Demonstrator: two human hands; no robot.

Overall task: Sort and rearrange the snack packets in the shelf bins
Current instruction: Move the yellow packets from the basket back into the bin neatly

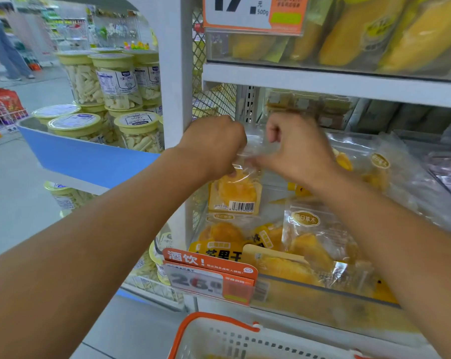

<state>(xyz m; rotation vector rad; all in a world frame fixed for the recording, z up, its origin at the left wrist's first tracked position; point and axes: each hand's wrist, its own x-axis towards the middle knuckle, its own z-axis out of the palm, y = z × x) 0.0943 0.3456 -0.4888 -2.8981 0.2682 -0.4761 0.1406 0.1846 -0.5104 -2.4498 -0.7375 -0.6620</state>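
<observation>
Shop shelving fills the view, with a white shopping basket (245,340) nearest and the clear shelf bin (322,291) above it holding dried-mango packets (307,244) lying jumbled, so sorting appears far from finished. Further in, the left hand (216,143) and right hand (296,149) both pinch one mango packet (236,193) by its clear top, held upright over the bin's left end.

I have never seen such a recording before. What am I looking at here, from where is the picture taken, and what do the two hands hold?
There is no machine. A person wears a camera on the head, which looks forward and down, so both bare arms reach into view. The left hand and right hand together grip the clear top of one mango packet, its barcode facing us, above a clear shelf bin full of similar packets. An orange price tag hangs on the bin's front. Left stand yellow-lidded jars; below is a white basket with orange handles.
</observation>
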